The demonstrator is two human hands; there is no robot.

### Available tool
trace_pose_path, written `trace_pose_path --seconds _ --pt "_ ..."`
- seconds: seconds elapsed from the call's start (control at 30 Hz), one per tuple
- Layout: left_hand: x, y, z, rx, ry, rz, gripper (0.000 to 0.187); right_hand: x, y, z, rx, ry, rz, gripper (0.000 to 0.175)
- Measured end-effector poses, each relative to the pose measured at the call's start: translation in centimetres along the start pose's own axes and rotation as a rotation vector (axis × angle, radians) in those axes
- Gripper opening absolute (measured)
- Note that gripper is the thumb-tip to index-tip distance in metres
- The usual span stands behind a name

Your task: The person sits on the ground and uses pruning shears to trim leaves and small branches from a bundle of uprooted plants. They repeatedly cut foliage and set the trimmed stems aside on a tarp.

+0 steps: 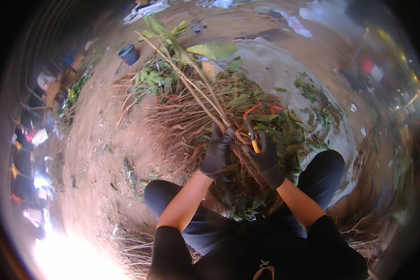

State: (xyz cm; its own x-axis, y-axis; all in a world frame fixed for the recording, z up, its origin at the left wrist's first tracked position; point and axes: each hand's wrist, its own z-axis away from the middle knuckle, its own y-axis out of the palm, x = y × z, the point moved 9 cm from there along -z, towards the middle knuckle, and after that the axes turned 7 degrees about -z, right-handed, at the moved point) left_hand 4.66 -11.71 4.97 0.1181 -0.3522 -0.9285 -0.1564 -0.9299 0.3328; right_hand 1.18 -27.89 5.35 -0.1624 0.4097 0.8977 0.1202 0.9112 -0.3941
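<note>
My left hand (pixel 217 150), in a dark glove, grips a small bunch of woody plant stems (pixel 204 101) just above their roots. The stems slant up and away to the left, with large green leaves (pixel 213 50) at the far end. My gloved right hand (pixel 267 159) holds a yellow-handled hand tool (pixel 254 142), which looks like pruning shears, beside the root end. Thin brown roots (pixel 246 162) hang between both hands. Beyond my hands lies a heap of bare-rooted plants (pixel 182 115), roots toward the left. A red strip (pixel 252 109) shows past the tool.
Cut leaves (pixel 245 206) cover the ground between my knees. A pale sheet (pixel 280 66) lies under the heap at the right. A dark bucket (pixel 128 54) stands at the far left on bare soil (pixel 91 147). More stems (pixel 136 246) lie behind my left knee.
</note>
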Motion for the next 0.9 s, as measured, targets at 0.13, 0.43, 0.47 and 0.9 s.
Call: trace_pose_path --seconds 0.13,0.43,0.47,0.9 --pt "-0.9 -3.9 0.0 -0.013 0.068 -0.572 0.033 -1.8 -2.1 0.5 0.087 0.136 -0.888 0.045" --pt "0.7 -10.8 -2.8 -0.263 -0.149 -0.169 0.037 -4.5 -23.0 5.8 -0.307 -0.007 -0.354 0.026" --pt "0.6 -10.6 -3.0 -0.253 -0.130 -0.165 0.043 -6.2 -24.4 6.4 -0.330 0.093 -0.437 0.024" --pt "3.8 -3.2 -3.7 -0.059 -0.261 -0.237 0.025 -20.3 -34.0 14.5 -0.577 0.337 -1.454 0.019"
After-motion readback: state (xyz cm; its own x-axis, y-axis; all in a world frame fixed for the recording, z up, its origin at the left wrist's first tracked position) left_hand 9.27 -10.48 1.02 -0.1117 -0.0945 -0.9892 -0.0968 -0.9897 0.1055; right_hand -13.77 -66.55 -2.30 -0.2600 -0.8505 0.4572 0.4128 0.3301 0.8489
